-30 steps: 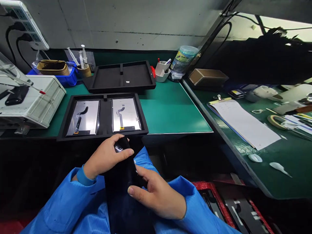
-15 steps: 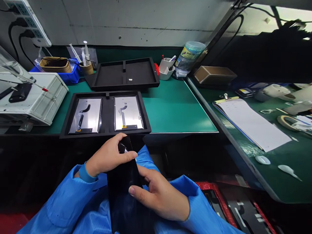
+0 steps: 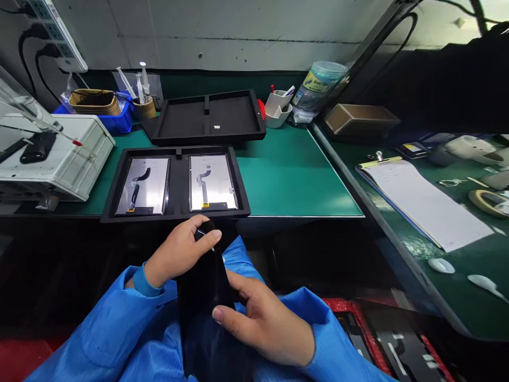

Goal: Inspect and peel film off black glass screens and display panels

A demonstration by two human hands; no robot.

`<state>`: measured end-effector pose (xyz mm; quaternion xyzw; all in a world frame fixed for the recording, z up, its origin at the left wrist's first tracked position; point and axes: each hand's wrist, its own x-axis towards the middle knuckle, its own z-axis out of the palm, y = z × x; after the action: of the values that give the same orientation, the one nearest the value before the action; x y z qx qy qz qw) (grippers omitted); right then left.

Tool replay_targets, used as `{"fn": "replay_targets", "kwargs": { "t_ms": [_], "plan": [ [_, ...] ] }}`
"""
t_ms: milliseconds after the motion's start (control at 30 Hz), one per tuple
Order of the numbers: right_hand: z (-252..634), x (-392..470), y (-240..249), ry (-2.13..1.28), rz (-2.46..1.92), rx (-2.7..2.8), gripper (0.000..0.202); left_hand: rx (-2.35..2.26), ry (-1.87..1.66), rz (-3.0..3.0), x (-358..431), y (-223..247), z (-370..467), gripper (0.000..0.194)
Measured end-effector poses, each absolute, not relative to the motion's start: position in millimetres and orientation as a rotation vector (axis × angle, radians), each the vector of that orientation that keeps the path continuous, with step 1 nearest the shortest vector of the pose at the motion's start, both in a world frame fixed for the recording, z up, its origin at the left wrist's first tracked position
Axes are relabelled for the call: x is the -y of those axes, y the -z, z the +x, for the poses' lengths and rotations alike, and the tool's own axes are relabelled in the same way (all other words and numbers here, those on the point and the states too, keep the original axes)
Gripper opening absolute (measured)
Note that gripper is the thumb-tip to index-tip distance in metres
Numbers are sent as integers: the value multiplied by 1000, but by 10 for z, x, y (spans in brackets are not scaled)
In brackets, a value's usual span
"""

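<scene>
Over my lap I hold a glossy black panel (image 3: 204, 297), long and dark, running down out of the bottom of the view. My left hand (image 3: 185, 246) is closed over its top end, thumb in front and fingers behind. Lower on its right edge is my right hand (image 3: 266, 321), thumb on the front face and fingers partly hidden. Just beyond my hands, a black tray (image 3: 178, 185) holds two silver-backed screen panels, a left one (image 3: 153, 183) and a right one (image 3: 220, 180), each with a ribbon cable.
Behind lies another black tray (image 3: 234, 114). Syringes in a holder (image 3: 146, 109), a white pen cup (image 3: 278, 109) and a plastic jar (image 3: 318, 90) line the wall. A white machine (image 3: 75, 159) stands left. The right bench bears a clipboard (image 3: 425, 201) and a brown box (image 3: 360, 121).
The view has shifted slightly, so the bench things sit a little further right. Both hands keep their hold on the black panel, which appears turned slightly.
</scene>
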<state>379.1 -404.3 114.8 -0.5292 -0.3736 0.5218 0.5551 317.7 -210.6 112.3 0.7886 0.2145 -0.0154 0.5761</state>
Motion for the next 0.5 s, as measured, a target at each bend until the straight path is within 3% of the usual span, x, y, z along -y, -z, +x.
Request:
{"fn": "replay_targets", "kwargs": {
  "t_ms": [133, 300, 500],
  "plan": [
    [3788, 4034, -1164, -1207, -1306, 924, 41, -468, 88, 1858, 2104, -1160, 3161, 45],
    [3778, 4041, -1178, -1194, -1382, 963, 40, -487, 23, 1892, 2114, -1148, 3171, 35],
    [3770, 4043, -1182, -1210, -1279, 932, 46, -480, 28, 1808, 2106, -1123, 3154, 39]
  ]
}}
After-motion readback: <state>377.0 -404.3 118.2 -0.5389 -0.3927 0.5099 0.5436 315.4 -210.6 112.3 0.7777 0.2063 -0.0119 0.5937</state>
